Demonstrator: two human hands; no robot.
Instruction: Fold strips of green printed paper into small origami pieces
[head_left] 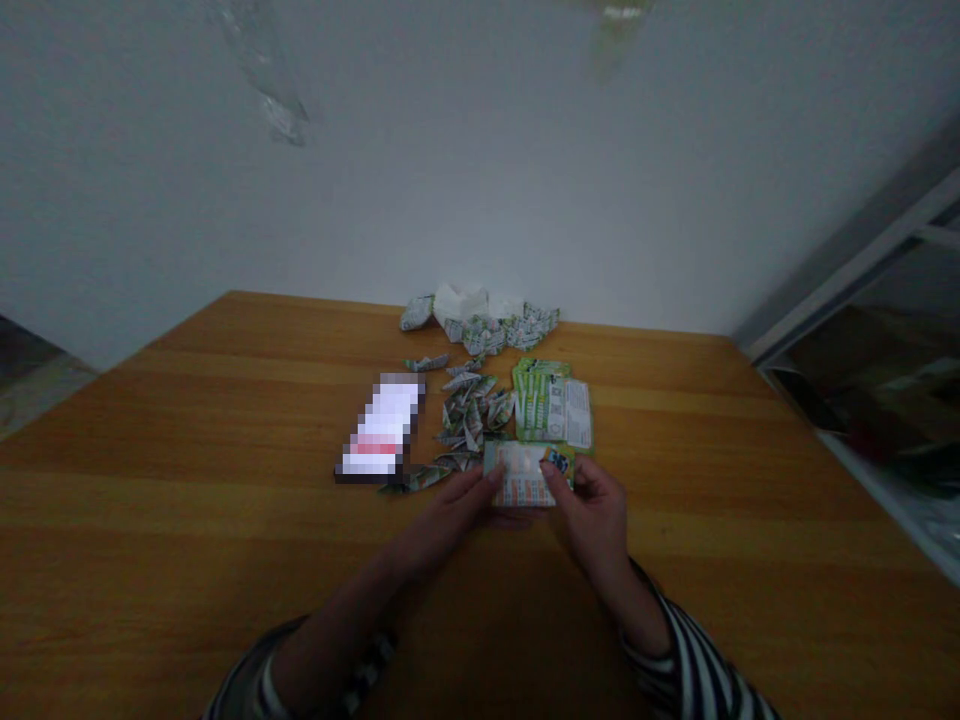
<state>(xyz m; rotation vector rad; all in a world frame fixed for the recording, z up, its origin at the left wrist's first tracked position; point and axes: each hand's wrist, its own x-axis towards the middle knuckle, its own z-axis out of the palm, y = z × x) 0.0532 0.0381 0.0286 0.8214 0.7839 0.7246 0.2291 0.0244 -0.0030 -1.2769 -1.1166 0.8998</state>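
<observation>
Currently both hands close together, L hand (448, 515) & R hand (594, 515) pinching printed card (525, 472) held just ahead of them, long axis side-to-side across body; folded paper bits (471, 420) just beyond, on wood table (225, 540).

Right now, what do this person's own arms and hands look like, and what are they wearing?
The left hand and right hand are bare, without gloves. The forearms show bare above the cuffs of long sleeves with dark and white stripes, clearest on the right sleeve; the left sleeve lies in shadow.
</observation>
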